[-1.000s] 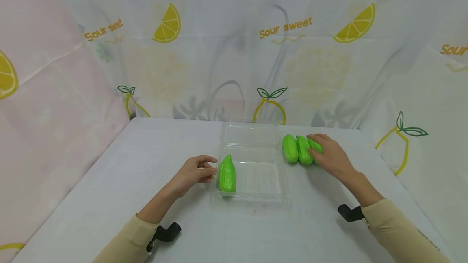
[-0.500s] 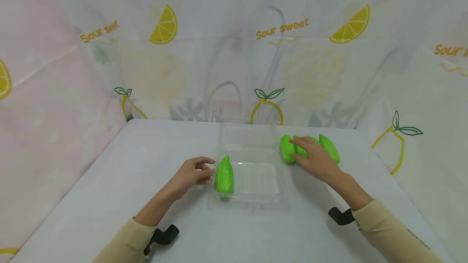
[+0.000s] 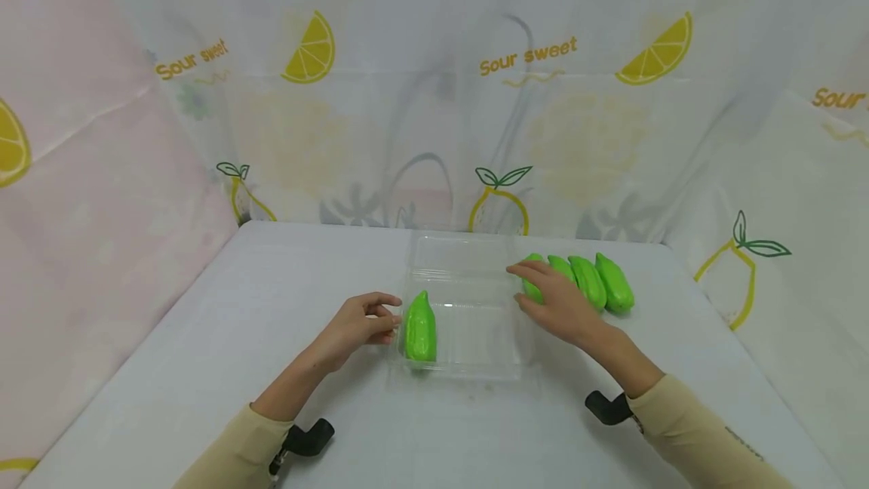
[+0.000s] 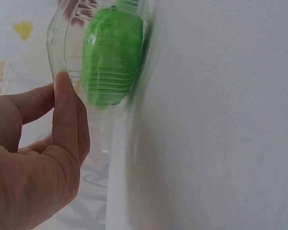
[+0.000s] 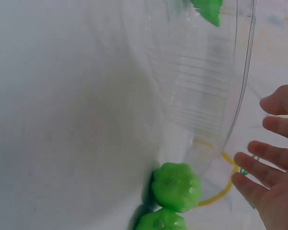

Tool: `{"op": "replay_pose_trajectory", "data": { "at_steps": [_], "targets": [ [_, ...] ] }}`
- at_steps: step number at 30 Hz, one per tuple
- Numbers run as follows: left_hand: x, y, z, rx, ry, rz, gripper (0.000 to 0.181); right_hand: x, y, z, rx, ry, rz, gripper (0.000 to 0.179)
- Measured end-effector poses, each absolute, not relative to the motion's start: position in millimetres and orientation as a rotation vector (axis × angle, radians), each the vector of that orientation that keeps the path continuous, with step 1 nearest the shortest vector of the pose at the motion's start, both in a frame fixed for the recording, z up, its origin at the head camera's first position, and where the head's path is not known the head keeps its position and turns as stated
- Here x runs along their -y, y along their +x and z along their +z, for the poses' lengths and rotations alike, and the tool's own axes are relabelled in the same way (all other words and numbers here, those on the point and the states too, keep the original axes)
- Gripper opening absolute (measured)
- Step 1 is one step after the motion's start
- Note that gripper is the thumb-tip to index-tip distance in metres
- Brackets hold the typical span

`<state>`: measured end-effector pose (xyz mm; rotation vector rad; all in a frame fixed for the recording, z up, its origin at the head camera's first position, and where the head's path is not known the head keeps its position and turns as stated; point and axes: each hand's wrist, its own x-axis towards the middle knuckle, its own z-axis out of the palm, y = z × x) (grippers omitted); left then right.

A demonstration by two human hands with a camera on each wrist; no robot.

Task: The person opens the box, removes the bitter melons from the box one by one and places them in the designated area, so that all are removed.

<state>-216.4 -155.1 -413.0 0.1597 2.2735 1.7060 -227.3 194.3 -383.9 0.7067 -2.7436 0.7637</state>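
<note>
A clear plastic clamshell box point(image 3: 475, 330) lies with its lid folded back on the table. One bright green, lumpy vegetable with a pointed tip point(image 3: 421, 330), like a bitter melon, lies inside along the left wall. My left hand point(image 3: 360, 327) pinches the box's left rim between thumb and fingers, seen close up in the left wrist view. With fingers spread and nothing held, my right hand point(image 3: 560, 304) hovers by the box's right edge. It partly covers the leftmost green vegetable point(image 3: 534, 285) of a row. Two blossom-like ends, one a green vegetable point(image 5: 176, 187), show below the box in the right wrist view.
The rest of that row, several matching green vegetables point(image 3: 614, 285), lies side by side right of the box. White cloth covers the table point(image 3: 285, 278). A lemon-printed curtain point(image 3: 380, 112) hangs behind and along both sides.
My right hand has moved left across the row of green vegetables to the box's right edge, uncovering those on the right. My left hand stays at the box's left rim.
</note>
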Motion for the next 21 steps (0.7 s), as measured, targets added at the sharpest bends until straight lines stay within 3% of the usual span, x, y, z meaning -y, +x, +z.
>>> {"op": "replay_pose_trajectory", "data": {
  "at_steps": [21],
  "targets": [
    [154.1,-217.1,-414.3,-2.256,0.173,1.721,0.043,-128.6,-226.5,-399.8,2.797,0.821,0.808,0.044]
  ]
}}
